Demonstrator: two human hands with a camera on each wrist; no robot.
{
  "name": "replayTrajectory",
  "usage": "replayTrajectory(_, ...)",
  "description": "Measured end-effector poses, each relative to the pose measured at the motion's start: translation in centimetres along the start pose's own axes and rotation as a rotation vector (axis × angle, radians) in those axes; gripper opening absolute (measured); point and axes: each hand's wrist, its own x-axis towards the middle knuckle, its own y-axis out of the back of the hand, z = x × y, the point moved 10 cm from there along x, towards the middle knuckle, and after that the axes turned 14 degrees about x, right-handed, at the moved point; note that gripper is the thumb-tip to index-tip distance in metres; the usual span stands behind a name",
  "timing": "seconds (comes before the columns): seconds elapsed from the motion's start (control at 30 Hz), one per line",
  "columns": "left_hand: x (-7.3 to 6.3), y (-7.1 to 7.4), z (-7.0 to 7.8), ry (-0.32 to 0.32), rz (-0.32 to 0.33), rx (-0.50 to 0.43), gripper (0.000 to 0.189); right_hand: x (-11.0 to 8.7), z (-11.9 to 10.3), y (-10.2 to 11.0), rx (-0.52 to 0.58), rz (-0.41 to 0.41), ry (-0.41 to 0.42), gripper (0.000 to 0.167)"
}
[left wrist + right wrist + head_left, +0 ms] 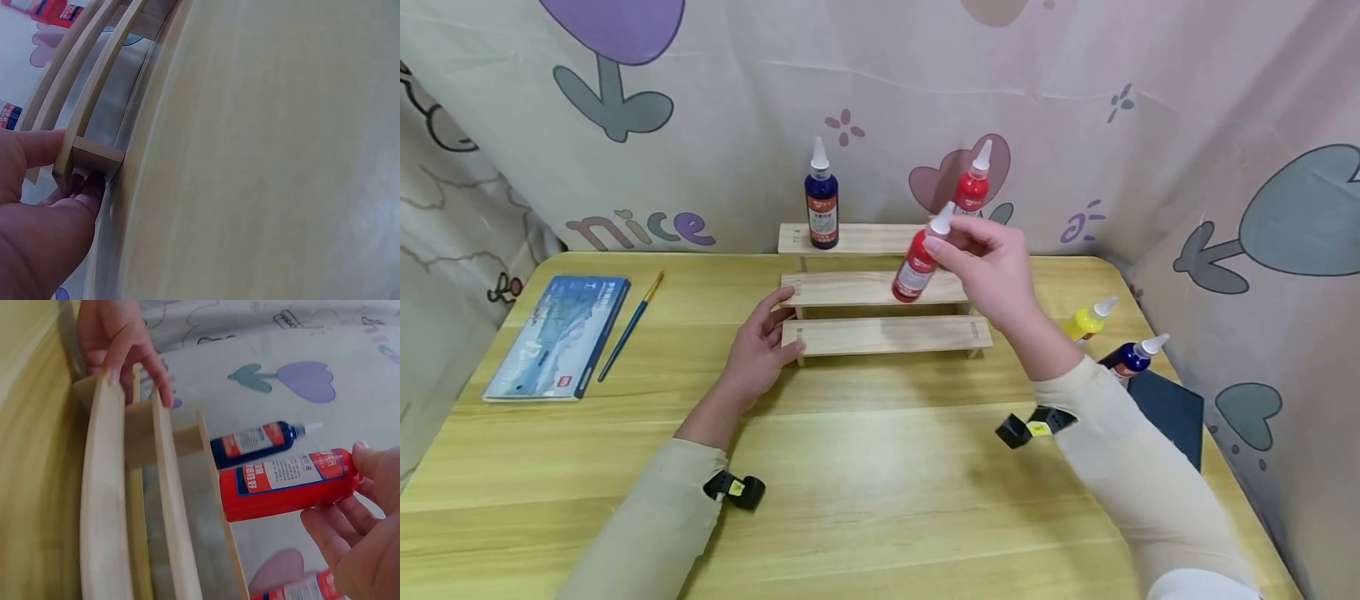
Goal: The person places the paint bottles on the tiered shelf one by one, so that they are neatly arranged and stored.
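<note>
My right hand [994, 262] pinches a red squeeze bottle [914, 271] near its white nozzle, tilted, in front of the stepped wooden rack [887, 335]. In the right wrist view the red bottle [281, 487] shows its printed label, with fingers and thumb at its neck end. My left hand [758, 346] grips the rack's left end, thumb at the lowest shelf and a finger at the middle one; the left wrist view shows fingers curled around the end support [97, 156]. On the top shelf a dark blue bottle [823, 208] stands left and another red bottle [972, 187] right, partly hidden.
A yellow bottle [1086, 321] and a second dark blue bottle [1131, 358] are at the right, beside a dark flat pad [1172, 417] partly behind my sleeve. At the left lie a blue-covered book [557, 333] and a paintbrush [632, 327]. A printed curtain [730, 125] hangs behind the table.
</note>
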Motion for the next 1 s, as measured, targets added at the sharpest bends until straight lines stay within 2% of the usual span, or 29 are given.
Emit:
replayTrajectory(0.3,0.3,0.1,0.1,-0.001,0.002,0.013,0.082,2.4,0.4,-4.9,-0.008,-0.092,-0.024,0.026)
replayTrajectory(0.67,0.3,0.2,-0.3,0.021,0.008,0.044,0.082,3.7,2.5,-9.6,-0.063,-0.2,-0.062,0.027)
replayTrajectory(1.0,0.4,0.2,-0.3,0.026,0.005,0.053,0.08,4.0,4.4,-11.7,-0.072,-0.253,-0.095,0.028)
